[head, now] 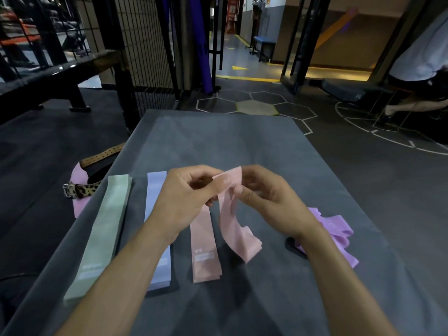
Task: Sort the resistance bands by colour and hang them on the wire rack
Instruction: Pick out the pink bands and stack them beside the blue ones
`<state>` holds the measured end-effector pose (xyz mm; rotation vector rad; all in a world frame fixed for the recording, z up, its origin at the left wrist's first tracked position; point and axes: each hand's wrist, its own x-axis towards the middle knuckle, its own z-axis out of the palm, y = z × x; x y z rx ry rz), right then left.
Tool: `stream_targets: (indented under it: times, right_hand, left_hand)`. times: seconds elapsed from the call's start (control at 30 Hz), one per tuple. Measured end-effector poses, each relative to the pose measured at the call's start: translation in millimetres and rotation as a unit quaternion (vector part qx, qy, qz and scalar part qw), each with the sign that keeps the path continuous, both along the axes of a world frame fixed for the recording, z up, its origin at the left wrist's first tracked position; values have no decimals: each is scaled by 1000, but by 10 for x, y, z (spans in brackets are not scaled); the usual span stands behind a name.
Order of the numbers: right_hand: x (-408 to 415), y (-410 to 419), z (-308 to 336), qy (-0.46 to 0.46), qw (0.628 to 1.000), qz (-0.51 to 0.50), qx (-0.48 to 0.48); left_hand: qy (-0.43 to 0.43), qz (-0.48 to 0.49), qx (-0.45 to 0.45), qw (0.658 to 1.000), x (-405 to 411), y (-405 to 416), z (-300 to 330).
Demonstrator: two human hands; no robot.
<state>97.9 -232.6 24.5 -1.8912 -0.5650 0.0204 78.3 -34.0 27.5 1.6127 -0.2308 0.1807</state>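
A: Both hands up over the grey surface (242,132); the left hand (186,192) and the right hand (264,197) each pinch the top end of 1 pink band (232,214); fingers curled round it on both sides.

B: And the rest of that band?

A: It hangs down between the wrists; the lower end folds over and touches the surface.

B: What's laid out already?

A: 3 flat stacks side by side, running away from the person; the green stack (101,229) on the left; the blue stack (155,187) next, partly hidden under the left forearm; then the pink stack (206,251), just beside the hanging band.

B: Anything loose?

A: A purple heap (334,226) on the right, tangled, partly behind the right wrist; well apart from the 3 stacks.

B: Off the surface?

A: A leopard belt (82,190) on the floor at the left, lying on something pink; beyond it a wire grid (143,44) stands upright; a seated person (417,59) at the far right.
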Motion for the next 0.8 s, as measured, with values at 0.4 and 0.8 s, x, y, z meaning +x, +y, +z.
stream_targets:
  times: [0.4,0.8]
  right_hand:
    - [-5,2,455,-150,972,-93,155]
    - [45,99,740,-211,941,-178,195]
  left_hand:
    - [-1,-84,87,993,-4,-134,-110]
    - [68,-127,82,986,7,-187,-252]
